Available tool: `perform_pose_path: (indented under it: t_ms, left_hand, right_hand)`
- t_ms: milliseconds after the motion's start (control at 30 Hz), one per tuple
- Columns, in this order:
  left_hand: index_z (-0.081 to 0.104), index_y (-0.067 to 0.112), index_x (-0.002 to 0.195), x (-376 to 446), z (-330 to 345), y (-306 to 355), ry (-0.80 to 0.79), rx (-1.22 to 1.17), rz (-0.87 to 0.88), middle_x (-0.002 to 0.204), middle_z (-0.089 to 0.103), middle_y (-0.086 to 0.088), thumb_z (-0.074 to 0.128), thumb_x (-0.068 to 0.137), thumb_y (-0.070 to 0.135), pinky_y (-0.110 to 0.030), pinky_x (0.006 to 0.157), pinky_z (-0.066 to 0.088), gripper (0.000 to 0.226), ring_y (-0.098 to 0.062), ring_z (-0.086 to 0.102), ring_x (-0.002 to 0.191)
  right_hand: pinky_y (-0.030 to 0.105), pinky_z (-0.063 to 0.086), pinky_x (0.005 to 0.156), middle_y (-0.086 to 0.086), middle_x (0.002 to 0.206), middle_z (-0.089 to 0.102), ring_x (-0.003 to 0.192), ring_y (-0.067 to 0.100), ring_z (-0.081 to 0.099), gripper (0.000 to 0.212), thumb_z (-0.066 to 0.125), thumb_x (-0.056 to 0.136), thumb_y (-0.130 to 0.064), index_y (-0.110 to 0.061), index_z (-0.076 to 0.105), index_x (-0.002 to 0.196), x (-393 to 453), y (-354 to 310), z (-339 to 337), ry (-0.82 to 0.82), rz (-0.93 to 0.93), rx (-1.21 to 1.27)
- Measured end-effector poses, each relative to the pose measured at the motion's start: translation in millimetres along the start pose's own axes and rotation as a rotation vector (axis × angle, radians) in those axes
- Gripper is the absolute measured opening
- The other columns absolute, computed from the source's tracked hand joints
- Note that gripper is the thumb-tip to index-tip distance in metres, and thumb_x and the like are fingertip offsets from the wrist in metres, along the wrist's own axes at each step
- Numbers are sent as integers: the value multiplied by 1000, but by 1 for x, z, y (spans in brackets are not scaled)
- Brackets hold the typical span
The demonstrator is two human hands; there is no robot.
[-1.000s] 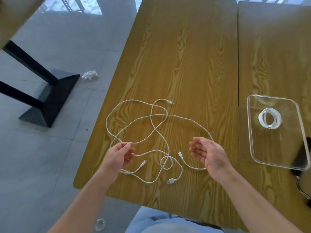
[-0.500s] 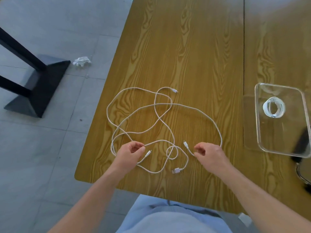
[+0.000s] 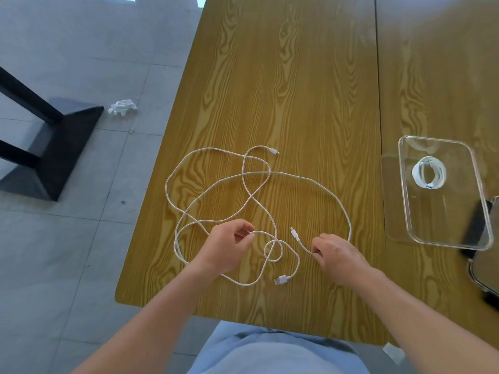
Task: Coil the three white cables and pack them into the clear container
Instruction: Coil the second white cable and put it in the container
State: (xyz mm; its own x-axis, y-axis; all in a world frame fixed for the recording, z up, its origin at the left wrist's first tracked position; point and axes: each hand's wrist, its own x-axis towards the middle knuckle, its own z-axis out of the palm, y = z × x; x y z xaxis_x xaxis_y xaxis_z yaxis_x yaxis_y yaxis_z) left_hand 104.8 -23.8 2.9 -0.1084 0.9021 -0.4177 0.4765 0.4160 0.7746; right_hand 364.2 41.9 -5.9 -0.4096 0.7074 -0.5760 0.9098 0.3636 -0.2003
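Two long white cables (image 3: 270, 172) lie tangled in loose loops on the wooden table (image 3: 297, 76). My left hand (image 3: 228, 245) pinches one cable near its end, at the near left of the tangle. My right hand (image 3: 336, 253) pinches the other cable a little behind its small plug (image 3: 294, 233). A USB plug (image 3: 280, 279) lies free near the table's front edge, and another small plug (image 3: 273, 151) lies at the far side. A third white cable (image 3: 429, 175), coiled, sits inside the clear container (image 3: 442, 240) at the right.
A dark phone-like object (image 3: 476, 225) lies under or behind the container's near right corner, beside another shiny object (image 3: 486, 268) at the table's right edge. The table's left edge drops to a tiled floor with a black table base (image 3: 54, 147) and crumpled white scrap (image 3: 122, 106).
Both hands were open, palms up, over the cables; they have turned down and closed their fingers on the cables. The view has tilted, so everything sits lower in frame.
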Motion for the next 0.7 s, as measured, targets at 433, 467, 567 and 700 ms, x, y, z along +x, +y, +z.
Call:
perform_pose_path:
  t_ms: [433, 467, 567, 700]
  left_hand:
    - [68, 9, 117, 27, -13, 74, -153, 408, 784, 112, 71, -4, 62, 95, 19, -38, 87, 53, 25, -22, 67, 101]
    - [69, 11, 117, 28, -16, 78, -176, 391, 777, 109, 72, -2, 60, 96, 22, -37, 84, 54, 25, -20, 67, 98]
    - [69, 13, 99, 28, -27, 95, -243, 318, 774, 86, 67, 3, 57, 98, 24, -34, 69, 53, 16, -15, 62, 76]
    - [39, 20, 68, 25, -44, 117, -194, 190, 792, 58, 38, 4, 52, 99, 14, -30, 46, 32, 34, -13, 32, 51]
  right_hand:
    - [25, 46, 54, -10, 65, 58, 58, 4, 52, 13, 58, 97, -14, -22, 63, 87, -28, -29, -77, 252, -219, 469]
    - [22, 44, 53, -10, 64, 57, 57, 3, 51, 13, 59, 97, -14, -22, 64, 87, -30, -30, -83, 268, -240, 493]
    - [22, 46, 52, -7, 65, 60, 56, 5, 52, 13, 63, 96, -14, -23, 68, 88, -34, -36, -106, 299, -305, 540]
    - [20, 44, 50, -6, 64, 61, 53, 2, 50, 9, 67, 94, -20, -25, 69, 87, -36, -44, -140, 327, -365, 603]
